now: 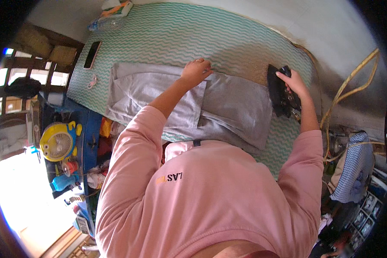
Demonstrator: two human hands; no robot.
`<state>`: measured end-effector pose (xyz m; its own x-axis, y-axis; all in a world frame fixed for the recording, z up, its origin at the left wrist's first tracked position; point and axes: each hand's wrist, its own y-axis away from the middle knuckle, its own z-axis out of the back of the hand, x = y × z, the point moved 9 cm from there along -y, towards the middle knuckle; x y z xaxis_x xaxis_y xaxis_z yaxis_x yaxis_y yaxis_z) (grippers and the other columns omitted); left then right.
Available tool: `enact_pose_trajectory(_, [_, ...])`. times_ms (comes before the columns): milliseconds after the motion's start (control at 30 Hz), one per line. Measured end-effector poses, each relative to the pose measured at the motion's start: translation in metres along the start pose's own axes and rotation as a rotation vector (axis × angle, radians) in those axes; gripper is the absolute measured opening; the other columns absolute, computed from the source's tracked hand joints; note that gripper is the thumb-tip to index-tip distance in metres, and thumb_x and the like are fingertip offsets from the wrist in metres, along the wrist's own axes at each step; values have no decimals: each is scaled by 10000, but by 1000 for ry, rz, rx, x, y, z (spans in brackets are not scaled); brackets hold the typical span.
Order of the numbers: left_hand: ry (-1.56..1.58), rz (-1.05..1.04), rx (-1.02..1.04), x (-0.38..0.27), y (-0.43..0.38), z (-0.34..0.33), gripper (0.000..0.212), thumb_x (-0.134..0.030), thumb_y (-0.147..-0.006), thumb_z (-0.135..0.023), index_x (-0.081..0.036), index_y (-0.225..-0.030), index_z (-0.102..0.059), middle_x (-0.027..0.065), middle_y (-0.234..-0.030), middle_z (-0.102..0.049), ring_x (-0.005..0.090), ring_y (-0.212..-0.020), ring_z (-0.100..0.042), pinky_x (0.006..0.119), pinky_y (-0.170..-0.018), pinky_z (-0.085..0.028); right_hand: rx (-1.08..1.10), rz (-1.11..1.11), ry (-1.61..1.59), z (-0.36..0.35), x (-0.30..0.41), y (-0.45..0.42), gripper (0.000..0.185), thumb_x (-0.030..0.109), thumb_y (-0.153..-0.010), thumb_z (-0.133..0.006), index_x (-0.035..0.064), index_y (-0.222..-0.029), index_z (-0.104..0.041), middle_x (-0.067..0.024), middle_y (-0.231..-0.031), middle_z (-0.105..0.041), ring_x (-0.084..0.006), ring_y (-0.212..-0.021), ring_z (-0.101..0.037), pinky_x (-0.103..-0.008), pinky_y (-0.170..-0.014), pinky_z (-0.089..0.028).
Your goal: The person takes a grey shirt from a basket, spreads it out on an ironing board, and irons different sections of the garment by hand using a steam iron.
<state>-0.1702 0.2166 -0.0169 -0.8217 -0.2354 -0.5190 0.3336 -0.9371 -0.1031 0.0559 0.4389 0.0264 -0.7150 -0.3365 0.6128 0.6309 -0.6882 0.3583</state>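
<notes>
A folded grey cloth garment (238, 96) lies flat on a green-and-white zigzag-patterned sheet (180, 29). Over the garment's far edge is my left hand (197, 71), its fingers loosely bent and slightly apart, with nothing held in them; whether it touches the cloth is unclear. My right hand (293, 82) grips the handle of a black clothes iron (277, 93), beside the garment's right end. The iron's underside and whether it rests on the sheet cannot be made out.
A phone (93, 54) and a small pink cord (92, 82) lie at the left, with a clear plastic bottle (108, 24) farther back. A yellow toy-like fan (58, 142) stands at the blue cabinet (90, 138). Yellow cable (351, 79) loops at the right, near the wall.
</notes>
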Motion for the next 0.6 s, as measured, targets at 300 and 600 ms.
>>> enact_pose_trajectory(300, [-339, 233, -190, 103, 91, 106, 232, -294, -777, -510, -114, -921, -538, 55, -977, -538, 232, -943, -497, 399, -809, -349, 18, -77, 11, 17, -26, -14, 401, 421, -715, -605, 52, -755, -454, 15, -488, -406, -86, -371, -414, -246, -343, -346])
enact_pose_trajectory(600, [-472, 734, -33, 266, 137, 166, 417, -374, -822, -394, -147, -1170, -416, 77, -1245, -381, 248, -1140, -374, 497, -901, -292, -573, 545, 245, -5, 83, 69, 363, 239, -780, -565, 25, -1061, -484, -170, -1018, -508, -300, -954, -476, -364, -821, -367])
